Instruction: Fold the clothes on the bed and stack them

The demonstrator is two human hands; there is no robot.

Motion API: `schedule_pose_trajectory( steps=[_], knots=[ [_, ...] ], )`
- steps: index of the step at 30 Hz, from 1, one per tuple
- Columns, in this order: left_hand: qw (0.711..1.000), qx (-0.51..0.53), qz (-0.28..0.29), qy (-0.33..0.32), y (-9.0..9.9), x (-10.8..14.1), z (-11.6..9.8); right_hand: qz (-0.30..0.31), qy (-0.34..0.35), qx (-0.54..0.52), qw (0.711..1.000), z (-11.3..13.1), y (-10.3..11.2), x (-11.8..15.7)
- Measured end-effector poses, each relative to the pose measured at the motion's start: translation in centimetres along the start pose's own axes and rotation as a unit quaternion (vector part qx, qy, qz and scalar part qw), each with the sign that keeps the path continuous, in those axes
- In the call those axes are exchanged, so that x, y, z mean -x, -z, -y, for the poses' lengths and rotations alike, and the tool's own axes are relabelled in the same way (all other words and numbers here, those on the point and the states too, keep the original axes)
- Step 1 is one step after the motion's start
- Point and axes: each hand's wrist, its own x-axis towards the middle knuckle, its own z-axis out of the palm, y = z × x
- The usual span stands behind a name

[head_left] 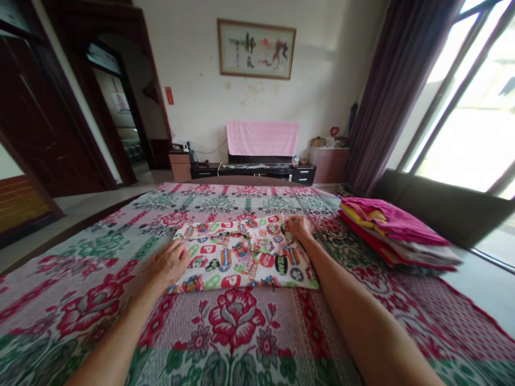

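A white garment point(237, 256) with colourful cartoon prints lies folded into a flat, wide rectangle in front of me; its exact kind does not show. My left hand point(171, 261) rests along its left edge, fingers stretched out and touching the fabric. At the far right corner, my right hand point(298, 227) has its fingers curled in on the cloth, and the fingertips are partly hidden. Beneath it spreads a floral cloth point(237, 321) in red, green and white.
On the right side sits a stack of folded clothes point(396, 230), pink on top. Past the far edge stand a low black cabinet point(257, 170) and a screen under a pink towel point(263, 138). A purple curtain point(386, 91) hangs beside the window.
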Motion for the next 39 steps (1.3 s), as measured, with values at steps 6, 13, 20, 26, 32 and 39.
schedule_pose_trajectory(
  steps=[6,13,20,26,32,39],
  knots=[
    [1.0,-0.014,0.012,0.023,0.8,0.2,-0.9,-0.053,0.083,-0.032,0.995,2.2,1.5,1.2],
    [0.999,-0.004,0.027,0.041,1.2,0.2,-1.5,0.108,0.259,-0.04,0.959,9.8,1.0,7.3],
    [0.999,0.007,0.017,0.038,1.2,0.3,-1.5,0.109,0.236,0.021,0.965,11.2,0.1,8.4],
    [0.999,-0.001,0.019,0.042,1.4,0.4,-1.9,0.081,0.268,0.029,0.959,11.1,0.6,8.6],
    [0.999,-0.008,0.023,0.041,1.7,0.4,-2.1,0.073,0.307,0.024,0.949,11.1,0.6,8.7],
    [0.999,-0.01,0.023,0.044,1.6,0.4,-2.0,0.143,0.404,-0.025,0.903,10.9,-0.6,9.7]
  ],
)
